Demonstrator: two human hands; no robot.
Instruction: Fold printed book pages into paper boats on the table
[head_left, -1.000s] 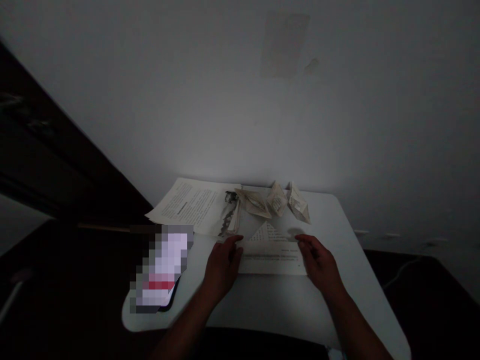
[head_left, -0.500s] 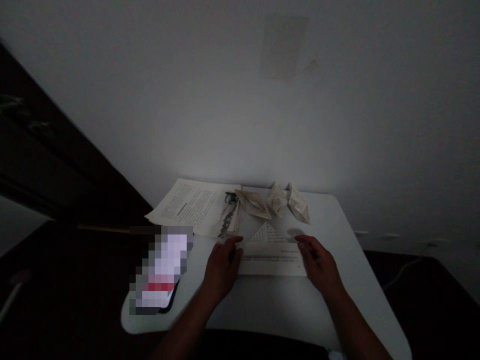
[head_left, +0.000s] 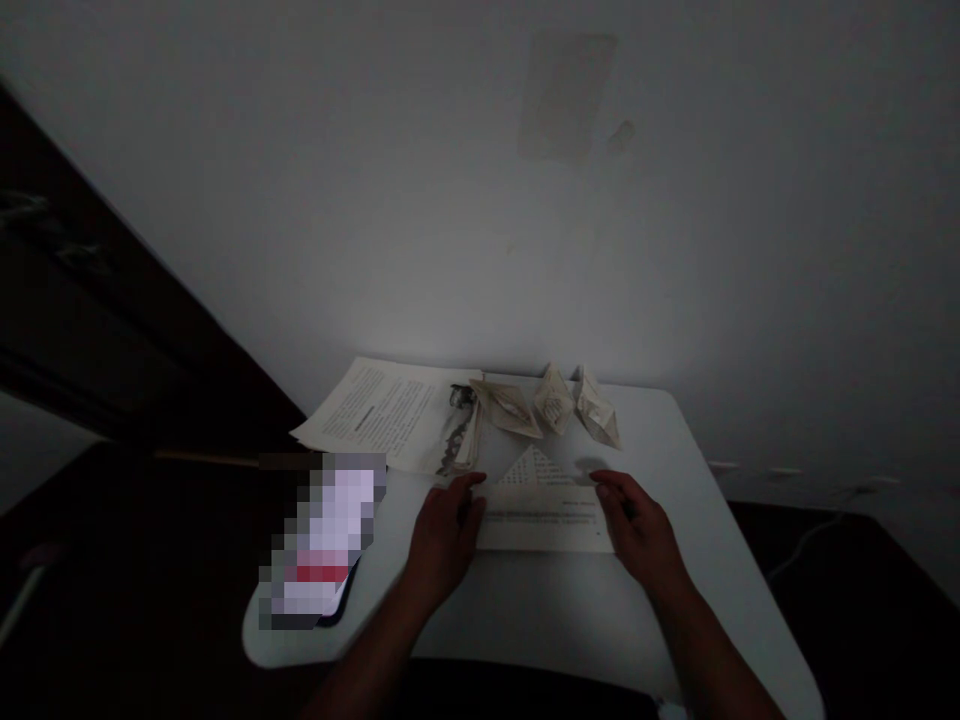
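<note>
A printed sheet of paper (head_left: 546, 522) lies folded in front of me, a triangular peak at its far side and a straight band along its near side. At its left end is my left hand (head_left: 444, 530), fingers bent, thumb and forefinger on the paper's edge. My right hand (head_left: 636, 520) grips the right end the same way, its curled fingers partly hiding the corner. Just beyond the sheet sit three folded paper boats: the left boat (head_left: 508, 408), the middle boat (head_left: 553, 400) and the right boat (head_left: 597, 408).
An open book (head_left: 375, 410) with loose pages lies at the back left of the white table (head_left: 555, 610). A phone (head_left: 326, 540) with a blurred-out screen rests near the left edge. Behind the table rises a wall (head_left: 450, 220); a dark door (head_left: 112, 290) is on the left.
</note>
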